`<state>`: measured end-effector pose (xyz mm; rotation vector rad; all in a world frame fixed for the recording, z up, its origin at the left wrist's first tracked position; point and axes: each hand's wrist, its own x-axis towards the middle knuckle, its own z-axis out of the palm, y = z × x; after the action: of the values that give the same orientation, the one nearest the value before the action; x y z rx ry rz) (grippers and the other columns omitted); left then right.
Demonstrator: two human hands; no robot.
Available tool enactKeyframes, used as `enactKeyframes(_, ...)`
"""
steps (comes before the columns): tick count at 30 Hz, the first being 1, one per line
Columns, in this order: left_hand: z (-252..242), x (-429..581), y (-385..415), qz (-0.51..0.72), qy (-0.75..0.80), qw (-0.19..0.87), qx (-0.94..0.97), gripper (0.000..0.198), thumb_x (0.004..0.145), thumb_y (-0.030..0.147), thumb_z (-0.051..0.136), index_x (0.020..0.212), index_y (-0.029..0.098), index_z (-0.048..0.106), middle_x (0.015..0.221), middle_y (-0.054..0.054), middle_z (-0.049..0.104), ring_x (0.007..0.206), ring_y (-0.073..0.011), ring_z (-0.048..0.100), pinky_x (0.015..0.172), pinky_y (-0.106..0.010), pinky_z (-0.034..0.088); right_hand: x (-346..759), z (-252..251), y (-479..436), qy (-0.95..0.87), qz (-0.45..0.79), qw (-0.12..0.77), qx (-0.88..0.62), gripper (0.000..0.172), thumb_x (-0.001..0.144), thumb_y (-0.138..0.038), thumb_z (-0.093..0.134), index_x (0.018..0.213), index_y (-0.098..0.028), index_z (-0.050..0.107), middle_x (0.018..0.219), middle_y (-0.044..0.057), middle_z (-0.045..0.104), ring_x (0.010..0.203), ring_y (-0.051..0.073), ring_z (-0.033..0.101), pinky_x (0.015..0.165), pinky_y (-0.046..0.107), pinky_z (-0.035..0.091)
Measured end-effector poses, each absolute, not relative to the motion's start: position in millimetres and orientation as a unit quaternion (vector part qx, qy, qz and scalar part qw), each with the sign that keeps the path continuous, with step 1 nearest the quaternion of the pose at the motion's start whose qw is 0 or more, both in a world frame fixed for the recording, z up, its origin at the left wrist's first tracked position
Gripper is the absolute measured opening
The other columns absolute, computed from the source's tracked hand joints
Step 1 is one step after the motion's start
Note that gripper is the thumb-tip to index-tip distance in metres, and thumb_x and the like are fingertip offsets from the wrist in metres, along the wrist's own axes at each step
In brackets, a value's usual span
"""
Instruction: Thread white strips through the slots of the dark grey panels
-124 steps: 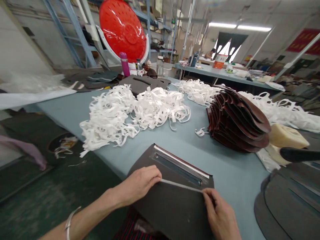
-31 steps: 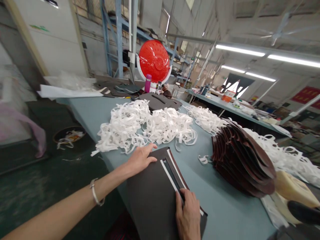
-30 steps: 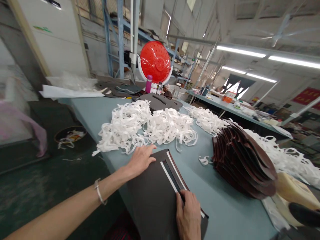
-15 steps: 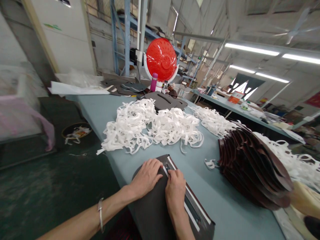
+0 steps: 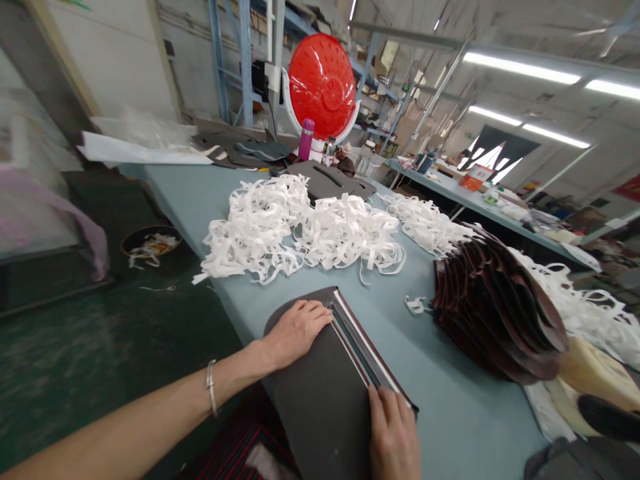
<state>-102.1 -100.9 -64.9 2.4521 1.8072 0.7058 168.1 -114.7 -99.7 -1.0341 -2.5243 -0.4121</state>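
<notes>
A dark grey panel (image 5: 320, 393) with a rounded far corner lies at the table's near edge. A zipper (image 5: 357, 340) runs along its right side, bordered by narrow white strips. My left hand (image 5: 295, 333) is stretched flat over the panel, its fingertips by the zipper's far end. Lower down, my right hand (image 5: 395, 433) has bent fingers closed on the panel at the zipper's near end; part of its grip is hidden. To the right stands a bundle of dark brown curved pieces (image 5: 495, 313).
Heaps of white tape (image 5: 350, 233) lie across the blue-green table (image 5: 450, 413). Beyond them are a grey cut piece (image 5: 325, 180), a purple bottle (image 5: 306, 139) and a red round fan-like object (image 5: 321, 87). A bin (image 5: 150, 245) with scraps stands on the floor at left.
My right hand has slid down the zipper from its far end to its near end. My left hand stays near the far end. The view has tilted down slightly.
</notes>
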Motion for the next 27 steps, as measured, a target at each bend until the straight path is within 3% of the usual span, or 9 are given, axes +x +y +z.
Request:
enactKeyframes(5,-68,-102,-102,0.239,0.573,-0.001,0.784,0.033,0.091,0.010,0.040,0.116,0.021,0.058,0.118,-0.006,0.062,0.117,-0.0176,0.049,0.096,-0.036,0.038,192,-102,-115,-0.896,-0.144,0.180,-0.380,0.030,0.083,-0.005,0.045,0.101,-0.021,0.062,0.097,0.009,0.064,0.090,0.026,0.055,0.073,0.037,0.043)
enactKeyframes(10,-69,-103,-102,0.243,0.564,-0.004,0.789,0.034,0.090,0.009,0.041,0.117,0.020,0.057,0.121,-0.006,0.060,0.117,-0.0186,0.049,0.097,-0.037,0.039,88,-76,-92,-0.870,-0.119,0.172,-0.447,0.037,0.080,0.002,0.042,0.108,-0.015,0.060,0.092,0.010,0.061,0.086,0.025,0.054,0.073,0.037,0.043)
enactKeyframes(15,-71,-101,-100,0.243,0.575,0.005,0.781,0.032,0.089,0.012,0.044,0.116,0.021,0.058,0.116,-0.005,0.062,0.114,-0.0192,0.051,0.095,-0.036,0.040,32,-66,-84,-0.872,-0.111,0.135,-0.458,0.028,0.084,-0.002,0.041,0.099,-0.011,0.063,0.088,0.012,0.059,0.082,0.025,0.053,0.069,0.039,0.045)
enactKeyframes(20,-77,-100,-96,0.241,0.573,-0.012,0.783,0.033,0.089,0.012,0.041,0.116,0.021,0.059,0.115,-0.008,0.063,0.112,-0.0207,0.052,0.094,-0.039,0.040,101,-76,-112,-0.875,-0.138,0.109,-0.451,0.031,0.082,-0.001,0.042,0.102,-0.010,0.063,0.090,0.013,0.060,0.082,0.026,0.052,0.069,0.039,0.046)
enactKeyframes(23,-80,-104,-94,0.235,0.571,-0.013,0.787,0.034,0.089,0.012,0.040,0.117,0.022,0.059,0.117,-0.007,0.062,0.112,-0.0217,0.052,0.094,-0.040,0.040,152,-78,-137,-0.878,-0.149,0.127,-0.436,0.036,0.082,-0.001,0.041,0.112,-0.008,0.059,0.099,0.015,0.060,0.091,0.027,0.051,0.078,0.041,0.046)
enactKeyframes(27,-75,-94,-97,0.229,0.576,-0.018,0.785,0.033,0.090,0.011,0.040,0.116,0.021,0.058,0.119,-0.007,0.061,0.116,-0.0227,0.050,0.095,-0.041,0.038,175,-81,-148,-0.874,-0.130,0.157,-0.441,0.032,0.085,-0.004,0.040,0.108,-0.010,0.060,0.099,0.013,0.060,0.092,0.026,0.051,0.080,0.041,0.045)
